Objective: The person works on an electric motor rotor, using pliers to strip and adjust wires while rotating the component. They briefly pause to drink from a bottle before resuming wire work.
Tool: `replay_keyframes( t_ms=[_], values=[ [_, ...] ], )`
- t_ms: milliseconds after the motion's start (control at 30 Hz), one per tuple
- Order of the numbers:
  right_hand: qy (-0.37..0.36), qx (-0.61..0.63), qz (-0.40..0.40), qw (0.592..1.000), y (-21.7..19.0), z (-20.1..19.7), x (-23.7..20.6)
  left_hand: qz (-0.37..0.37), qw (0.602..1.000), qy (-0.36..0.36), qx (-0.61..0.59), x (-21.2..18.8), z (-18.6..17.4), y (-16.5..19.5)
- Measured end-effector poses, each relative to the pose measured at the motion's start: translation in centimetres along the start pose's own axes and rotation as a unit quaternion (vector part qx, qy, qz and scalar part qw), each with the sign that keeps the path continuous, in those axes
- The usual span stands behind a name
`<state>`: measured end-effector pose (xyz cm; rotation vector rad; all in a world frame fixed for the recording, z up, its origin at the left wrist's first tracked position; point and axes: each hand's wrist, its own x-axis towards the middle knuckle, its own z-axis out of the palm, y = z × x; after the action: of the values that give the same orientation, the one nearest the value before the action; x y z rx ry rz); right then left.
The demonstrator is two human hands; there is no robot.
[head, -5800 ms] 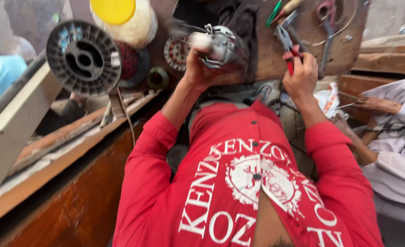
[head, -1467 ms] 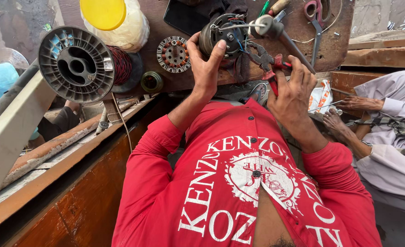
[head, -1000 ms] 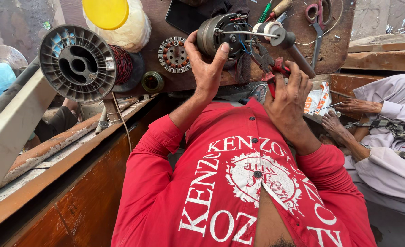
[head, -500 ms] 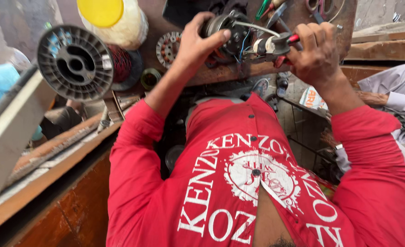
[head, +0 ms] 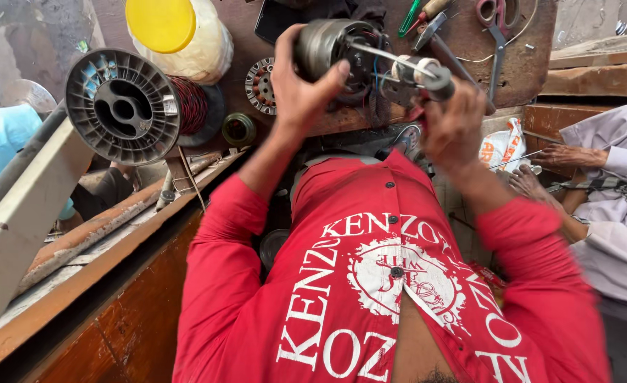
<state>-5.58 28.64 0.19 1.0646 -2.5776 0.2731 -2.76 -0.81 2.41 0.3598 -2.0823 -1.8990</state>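
Your left hand (head: 300,89) grips the motor (head: 342,53) at the counter's (head: 519,64) near edge, fingers wrapped round its casing; your right hand (head: 455,128) closes on its shaft (head: 420,71). Likely mid-repair; the next move needs steady support.

Electric motor (head: 334,53): dull grey metal casing, smooth, grimy. Wire spool (head: 123,108): matt grey plastic flange, glossy reddish copper winding. Jar lid (head: 160,23): smooth yellow plastic. Workbench (head: 519,64): rough, worn brown wood. Shirt (head: 370,284): red woven cloth, matt white print
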Motion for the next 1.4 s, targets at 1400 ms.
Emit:
replay_keyframes(
  t_ms=[1400],
  values=[
    [0.032,-0.078,-0.092,0.992,2.0,2.7,1.5,0.061,0.994,0.064,0.066,-0.6,-1.3,-1.1]
  ],
)
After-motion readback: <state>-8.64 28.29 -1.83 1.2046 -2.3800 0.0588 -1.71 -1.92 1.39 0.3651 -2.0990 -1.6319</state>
